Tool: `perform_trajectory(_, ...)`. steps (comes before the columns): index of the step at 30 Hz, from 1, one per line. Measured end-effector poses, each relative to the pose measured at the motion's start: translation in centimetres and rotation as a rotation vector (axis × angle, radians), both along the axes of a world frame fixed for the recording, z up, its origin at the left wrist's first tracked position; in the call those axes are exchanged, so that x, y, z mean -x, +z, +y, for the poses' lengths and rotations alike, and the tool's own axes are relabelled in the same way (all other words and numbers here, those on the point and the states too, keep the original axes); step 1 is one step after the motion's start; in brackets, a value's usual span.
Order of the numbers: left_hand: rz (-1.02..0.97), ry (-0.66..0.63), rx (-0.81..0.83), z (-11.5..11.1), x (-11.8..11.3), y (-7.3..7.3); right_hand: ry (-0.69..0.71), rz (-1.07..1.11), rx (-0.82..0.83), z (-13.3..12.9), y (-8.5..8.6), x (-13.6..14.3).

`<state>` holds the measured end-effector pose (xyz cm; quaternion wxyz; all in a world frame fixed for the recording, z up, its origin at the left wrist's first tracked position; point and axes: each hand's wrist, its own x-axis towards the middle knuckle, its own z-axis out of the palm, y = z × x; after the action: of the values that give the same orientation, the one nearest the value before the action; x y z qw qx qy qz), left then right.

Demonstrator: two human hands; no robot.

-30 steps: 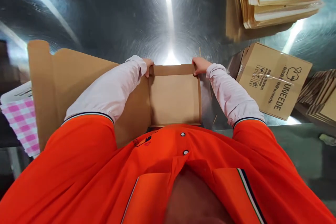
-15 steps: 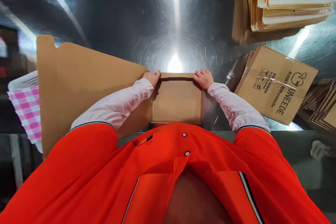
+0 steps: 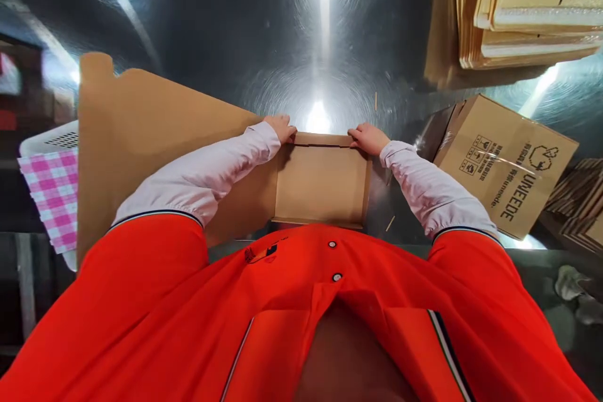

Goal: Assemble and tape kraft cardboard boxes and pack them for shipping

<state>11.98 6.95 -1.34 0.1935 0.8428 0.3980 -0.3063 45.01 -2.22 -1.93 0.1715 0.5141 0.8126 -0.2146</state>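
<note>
While the small cardboard box (image 3: pixel 321 183) is lying open on the steel table (image 3: pixel 235 31) just in front of the orange shirt (image 3: pixel 301 314), the left hand (image 3: pixel 281 127) and right hand (image 3: pixel 369 138) are pressing on its far corners, fingers curled together over the folded rim. A printed carton (image 3: pixel 506 163) is sitting to the right.

Plain tan flat cardboard box tray (image 3: pixel 320 179); bright orange polo shirt (image 3: pixel 292 320) with pale pink long sleeves (image 3: pixel 202 169); pink-and-white checked cloth (image 3: pixel 51 191); tan shipping carton (image 3: pixel 506 163) printed black; shiny grey steel tabletop (image 3: pixel 226 25)
</note>
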Motion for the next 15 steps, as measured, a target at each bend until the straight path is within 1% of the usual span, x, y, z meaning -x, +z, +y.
perform_trajectory(2,-0.033,-0.037,-0.008,0.0,-0.8,0.1,0.024,-0.037,-0.003,0.4,-0.1,0.3)
perform_trajectory(4,-0.056,-0.066,-0.015,0.2,-1.7,0.1,0.010,-0.070,-0.002,0.6,-0.1,0.6)
perform_trajectory(8,-0.066,-0.052,-0.062,0.6,-2.9,-0.5,-0.016,-0.121,-0.006,0.4,0.8,1.2)
perform_trajectory(10,-0.080,-0.068,-0.073,0.6,-3.3,-0.9,-0.007,-0.128,-0.001,0.3,1.3,1.6)
perform_trajectory(15,-0.138,-0.174,-0.078,1.1,-3.9,-1.3,0.035,-0.160,0.068,0.6,1.9,2.5)
